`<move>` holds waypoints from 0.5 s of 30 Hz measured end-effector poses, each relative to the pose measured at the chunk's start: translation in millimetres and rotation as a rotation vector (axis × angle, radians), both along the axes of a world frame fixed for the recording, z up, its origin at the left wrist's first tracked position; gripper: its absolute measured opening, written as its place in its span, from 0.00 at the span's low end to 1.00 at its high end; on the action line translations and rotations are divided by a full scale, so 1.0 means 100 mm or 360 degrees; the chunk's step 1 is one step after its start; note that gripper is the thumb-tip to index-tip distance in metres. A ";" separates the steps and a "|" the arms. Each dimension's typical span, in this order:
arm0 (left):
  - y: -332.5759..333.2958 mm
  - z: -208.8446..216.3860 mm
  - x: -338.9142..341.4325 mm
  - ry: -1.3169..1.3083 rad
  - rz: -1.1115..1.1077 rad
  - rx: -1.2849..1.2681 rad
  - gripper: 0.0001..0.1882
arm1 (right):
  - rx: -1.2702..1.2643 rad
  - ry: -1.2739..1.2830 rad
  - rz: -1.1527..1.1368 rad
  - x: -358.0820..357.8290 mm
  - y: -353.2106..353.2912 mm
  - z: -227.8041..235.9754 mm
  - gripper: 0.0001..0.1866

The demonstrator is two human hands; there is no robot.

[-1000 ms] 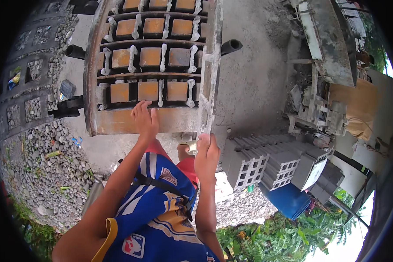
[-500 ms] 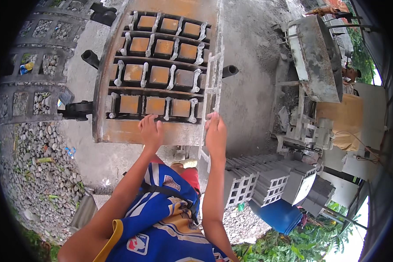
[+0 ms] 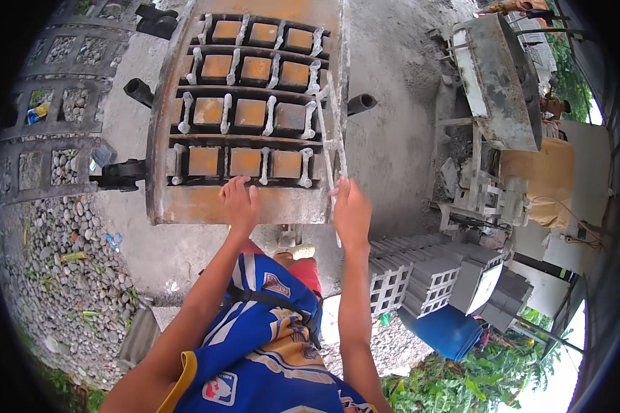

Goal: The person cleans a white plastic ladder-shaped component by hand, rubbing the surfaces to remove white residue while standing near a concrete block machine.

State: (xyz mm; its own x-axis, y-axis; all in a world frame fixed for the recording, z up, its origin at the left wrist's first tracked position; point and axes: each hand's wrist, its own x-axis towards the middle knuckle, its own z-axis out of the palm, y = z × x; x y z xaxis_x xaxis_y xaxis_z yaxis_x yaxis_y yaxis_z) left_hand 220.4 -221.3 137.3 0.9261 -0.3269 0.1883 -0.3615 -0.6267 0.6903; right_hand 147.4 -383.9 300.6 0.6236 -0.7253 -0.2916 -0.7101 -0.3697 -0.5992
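A rusty steel block mould [image 3: 162, 131] stands in front of me, with rows of square orange-brown cores [image 3: 245, 163] and cement-caked strips between them. My left hand [image 3: 241, 208] rests at its near edge, fingers a little bent, thumb apart, holding nothing. At the mould's near right corner, my right hand [image 3: 352, 210] is closed around a narrow, cement-crusted metal frame [image 3: 329, 131]. Two thin rails of this frame run away from me along the mould's right edge, and a short end sticks out below my hand. My fingers hide its grip point.
Black pipe stubs [image 3: 362, 104] project from the mould's sides. At left are hollow blocks [image 3: 38, 141] and loose pebbles [image 3: 76, 265]. On the right stand stacked grey blocks [image 3: 430, 292], a blue drum [image 3: 444, 334] and a large metal trough [image 3: 492, 86] on a stand.
My right hand has moved slightly right, and the narrow frame has shifted and tilted with it, its rails now angled across the mould's right edge. My left hand stays nearly in place.
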 end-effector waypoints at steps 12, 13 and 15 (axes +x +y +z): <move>-0.02 -0.03 -0.01 -0.0022 0.0003 0.0018 0.12 | -0.0549 0.0223 0.0044 -0.13 -0.23 -0.39 0.21; -0.01 -0.05 -0.01 -0.0020 0.0005 0.0041 0.12 | -0.0431 0.0178 0.0017 -0.12 -0.29 -0.30 0.23; 0.02 -0.05 0.00 -0.0027 -0.0015 0.0073 0.11 | -0.0303 0.0127 -0.0033 -0.14 -0.38 -0.23 0.25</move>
State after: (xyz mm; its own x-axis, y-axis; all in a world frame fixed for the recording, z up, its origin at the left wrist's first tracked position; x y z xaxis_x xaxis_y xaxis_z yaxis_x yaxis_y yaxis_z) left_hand 220.2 -219.3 132.6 0.9198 -0.3442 0.1886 -0.3790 -0.6539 0.6548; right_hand 133.8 -421.7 277.6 0.5883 -0.7845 -0.1960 -0.7613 -0.4556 -0.4614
